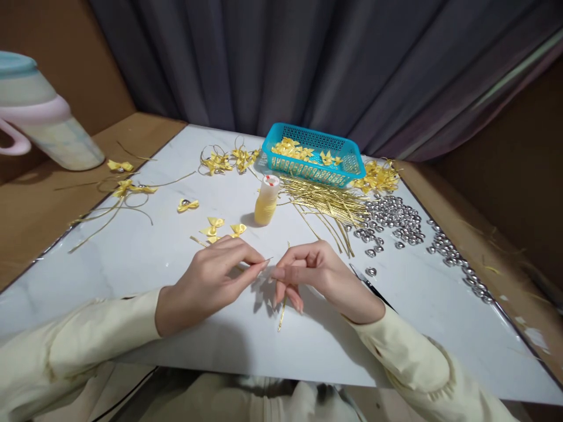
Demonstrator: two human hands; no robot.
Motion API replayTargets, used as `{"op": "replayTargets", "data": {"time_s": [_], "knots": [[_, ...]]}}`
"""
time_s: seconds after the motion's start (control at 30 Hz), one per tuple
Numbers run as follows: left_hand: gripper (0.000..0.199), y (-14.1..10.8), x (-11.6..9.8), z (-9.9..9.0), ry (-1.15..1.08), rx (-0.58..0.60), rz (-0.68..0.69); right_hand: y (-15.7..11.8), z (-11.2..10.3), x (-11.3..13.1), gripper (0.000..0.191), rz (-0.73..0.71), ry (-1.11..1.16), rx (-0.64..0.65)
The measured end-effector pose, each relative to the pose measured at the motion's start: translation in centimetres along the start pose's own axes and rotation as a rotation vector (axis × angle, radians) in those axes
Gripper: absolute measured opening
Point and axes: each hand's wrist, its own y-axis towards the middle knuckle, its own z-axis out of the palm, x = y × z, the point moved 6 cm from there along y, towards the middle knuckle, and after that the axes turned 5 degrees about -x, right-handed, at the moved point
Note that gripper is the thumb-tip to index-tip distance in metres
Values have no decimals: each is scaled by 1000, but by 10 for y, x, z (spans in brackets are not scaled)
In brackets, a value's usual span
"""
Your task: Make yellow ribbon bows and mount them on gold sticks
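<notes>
My left hand (220, 274) is closed in a pinch, thumb against index finger, with a thin tip of gold cord showing at the fingertips. More gold cord (200, 241) shows behind that hand. Close by on the right, my right hand (310, 272) has thumb and index pressed together; what lies between them is too small to make out. A gold cord piece (281, 319) runs below and behind its curled fingers, and whether it is gripped is unclear. Several yellow satin bows (215, 224) lie just beyond my left hand. A small bottle of yellow liquid (266, 202) stands upright ahead.
A blue basket (319, 170) with yellow bows stands at the back, gold cords (328, 202) before it. Silver heart beads (396, 217) spread at right, near a dark slim tool (373, 289). Finished-looking bows with cords (132, 189) lie left, beside a tumbler (53, 126).
</notes>
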Motion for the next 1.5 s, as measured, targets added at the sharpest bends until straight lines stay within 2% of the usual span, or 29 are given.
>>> {"op": "replayTargets", "data": {"time_s": [0.63, 1.5], "knots": [[10, -1, -4, 0, 31, -49, 117, 1, 1, 0, 30, -6, -6, -3], [8, -3, -4, -1, 76, -48, 121, 1, 1, 0, 30, -3, -19, -10]]}}
